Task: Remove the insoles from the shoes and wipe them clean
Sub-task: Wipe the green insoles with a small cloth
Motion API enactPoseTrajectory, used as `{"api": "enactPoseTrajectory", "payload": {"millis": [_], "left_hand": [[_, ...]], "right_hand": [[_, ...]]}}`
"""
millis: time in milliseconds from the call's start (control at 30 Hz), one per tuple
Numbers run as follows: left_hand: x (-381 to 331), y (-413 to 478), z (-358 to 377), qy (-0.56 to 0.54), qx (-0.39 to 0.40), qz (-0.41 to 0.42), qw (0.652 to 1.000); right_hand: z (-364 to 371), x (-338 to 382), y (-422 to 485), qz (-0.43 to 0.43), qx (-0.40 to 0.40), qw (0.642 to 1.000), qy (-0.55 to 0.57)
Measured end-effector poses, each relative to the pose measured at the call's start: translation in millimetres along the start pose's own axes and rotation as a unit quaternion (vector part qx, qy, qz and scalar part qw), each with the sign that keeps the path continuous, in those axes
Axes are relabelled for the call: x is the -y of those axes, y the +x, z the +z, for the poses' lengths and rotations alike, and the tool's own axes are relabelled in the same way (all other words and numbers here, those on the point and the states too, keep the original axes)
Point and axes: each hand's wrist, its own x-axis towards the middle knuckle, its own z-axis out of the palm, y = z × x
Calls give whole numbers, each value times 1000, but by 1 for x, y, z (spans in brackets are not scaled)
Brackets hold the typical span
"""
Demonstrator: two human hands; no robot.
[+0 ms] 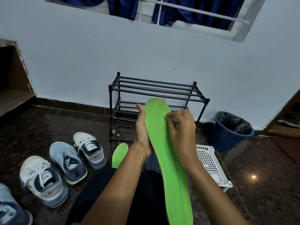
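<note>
We wear black trousers [146, 195] over both legs, filling the view toward 6 o'clock. Our forearms [113, 184] are bare to the frame's edge. A thin gold ring [192, 118] sits on our right hand [181, 125]. A teal scrap [75, 223] of clothing shows at 7 o'clock.

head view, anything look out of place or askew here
The white basket looks tipped over on the floor near the blue bin, a holed side facing up. A green insole lies loose on the floor by the shoes. Nothing looks spilled or damaged.
</note>
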Motion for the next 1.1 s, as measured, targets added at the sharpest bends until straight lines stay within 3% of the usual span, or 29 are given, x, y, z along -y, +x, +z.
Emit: {"api": "enactPoseTrajectory", "payload": {"millis": [233,500,633,867,1100], "left_hand": [[-6,-1,-1,-9,36,-25,999],[-3,0,-3,-22,49,-8,999],[-5,-1,-2,-23,2,-15,1000],[1,-3,1,24,22,-35,999],[4,2,-4,20,-18,-43,999]], "right_hand": [[-1,2,-25,13,50,997,53],[-14,2,-33,92,75,982,146],[-10,3,-26,110,65,978,166],[-4,-1,-3,161,24,970,179],[4,3,-1,96,70,988,103]]}}
